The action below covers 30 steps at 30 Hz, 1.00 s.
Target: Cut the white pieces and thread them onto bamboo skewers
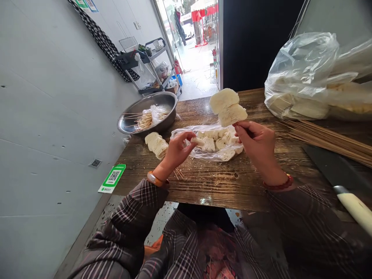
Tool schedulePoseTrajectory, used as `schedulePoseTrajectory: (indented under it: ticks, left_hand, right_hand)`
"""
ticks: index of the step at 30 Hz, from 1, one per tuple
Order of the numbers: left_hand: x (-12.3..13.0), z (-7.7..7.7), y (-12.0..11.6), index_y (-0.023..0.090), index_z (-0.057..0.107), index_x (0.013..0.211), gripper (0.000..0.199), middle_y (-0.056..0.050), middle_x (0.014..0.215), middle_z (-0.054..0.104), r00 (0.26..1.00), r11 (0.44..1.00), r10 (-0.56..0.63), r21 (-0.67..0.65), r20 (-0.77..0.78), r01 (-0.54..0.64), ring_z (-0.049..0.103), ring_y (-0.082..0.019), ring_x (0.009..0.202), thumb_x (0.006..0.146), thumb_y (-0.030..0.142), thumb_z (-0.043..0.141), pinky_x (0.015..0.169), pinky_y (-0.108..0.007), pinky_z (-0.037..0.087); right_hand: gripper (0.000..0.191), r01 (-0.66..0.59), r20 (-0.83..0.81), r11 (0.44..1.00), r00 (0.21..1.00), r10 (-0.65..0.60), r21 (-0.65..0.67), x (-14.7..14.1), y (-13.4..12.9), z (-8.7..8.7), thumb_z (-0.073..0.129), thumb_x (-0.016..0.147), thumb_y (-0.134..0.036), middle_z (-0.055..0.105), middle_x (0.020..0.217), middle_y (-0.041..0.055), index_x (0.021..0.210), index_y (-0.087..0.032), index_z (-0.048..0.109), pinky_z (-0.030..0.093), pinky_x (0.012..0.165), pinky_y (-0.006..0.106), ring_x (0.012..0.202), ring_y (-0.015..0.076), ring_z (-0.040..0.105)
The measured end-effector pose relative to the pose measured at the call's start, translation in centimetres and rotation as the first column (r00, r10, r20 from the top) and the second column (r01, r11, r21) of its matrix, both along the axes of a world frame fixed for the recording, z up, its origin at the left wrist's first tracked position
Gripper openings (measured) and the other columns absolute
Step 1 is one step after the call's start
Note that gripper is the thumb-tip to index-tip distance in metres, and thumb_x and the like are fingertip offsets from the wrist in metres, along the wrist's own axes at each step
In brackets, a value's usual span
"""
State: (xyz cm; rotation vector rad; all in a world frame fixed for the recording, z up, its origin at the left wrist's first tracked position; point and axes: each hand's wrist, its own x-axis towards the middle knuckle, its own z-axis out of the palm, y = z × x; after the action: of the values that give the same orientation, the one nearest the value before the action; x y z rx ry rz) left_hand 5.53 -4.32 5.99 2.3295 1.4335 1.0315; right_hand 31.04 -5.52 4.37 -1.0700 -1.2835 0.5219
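Observation:
My right hand point(255, 141) is closed at the base of a skewer that carries two pale, flat food slices point(228, 106), held upright above the table. Between the thumb and fingers of my left hand point(181, 147) is a small pale piece point(198, 142). Behind and between the hands lies an open clear plastic bag point(203, 155) with several pale chunks point(221, 140) in it. A stack of skewered slices point(156, 144) rests on the table to the left, partly behind my left hand, with thin stick ends point(179, 173) showing below.
At the table's point(209, 190) back left, a metal basin point(168, 123) holds skewers and plastic. On the right are bagged slices point(305, 85), a bundle of sticks point(334, 140) and a cleaver point(354, 207) with a pale handle. A green QR card point(112, 178) stands at the left edge.

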Motion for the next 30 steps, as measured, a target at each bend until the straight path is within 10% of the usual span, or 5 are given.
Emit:
schedulePoseTrajectory:
  ticks: [12, 20, 30]
  left_hand:
    - [1.8, 0.6, 1.2, 0.02, 0.062, 0.126, 0.035, 0.001, 0.076, 0.067, 0.992, 0.998, 0.052, 0.034, 0.112, -0.056, 0.064, -0.013, 0.066, 0.097, 0.037, 0.053, 0.067, -0.028, 0.049]
    - [1.1, 1.3, -0.8, 0.026, 0.072, 0.12, 0.03, -0.006, 0.098, 0.078, 0.987, 0.978, 0.031, 0.207, -0.155, 0.002, 0.067, -0.023, 0.091, 0.094, 0.033, 0.059, 0.086, -0.042, 0.051]
    - [0.5, 2.3, -1.4, 0.02, 0.068, 0.12, 0.036, 0.001, 0.072, 0.071, 0.856, 0.978, 0.057, -0.199, 0.514, 0.055, 0.068, -0.013, 0.062, 0.089, 0.038, 0.069, 0.062, -0.027, 0.055]
  right_hand:
    - [0.018, -0.017, 0.018, 0.999, 1.0, 0.018, -0.036, -0.1, 0.2, -0.2, 0.067, 0.087, -0.034, 0.07, 0.07, -0.0003, 0.09, -0.021, 0.079, 0.047, 0.056, 0.028, 0.058, 0.0125, 0.059]
    - [0.017, -0.032, 0.042, 0.998, 0.999, 0.034, -0.049, -0.2, 0.1, 0.0, 0.067, 0.087, -0.033, 0.071, 0.071, 0.0002, 0.089, -0.02, 0.079, 0.048, 0.059, 0.029, 0.06, 0.0136, 0.061]
    - [0.017, -0.046, 0.053, 0.997, 0.997, 0.049, -0.069, -0.3, 0.2, -0.4, 0.068, 0.086, -0.033, 0.073, 0.074, 0.0013, 0.09, -0.021, 0.078, 0.048, 0.056, 0.028, 0.063, 0.015, 0.064]
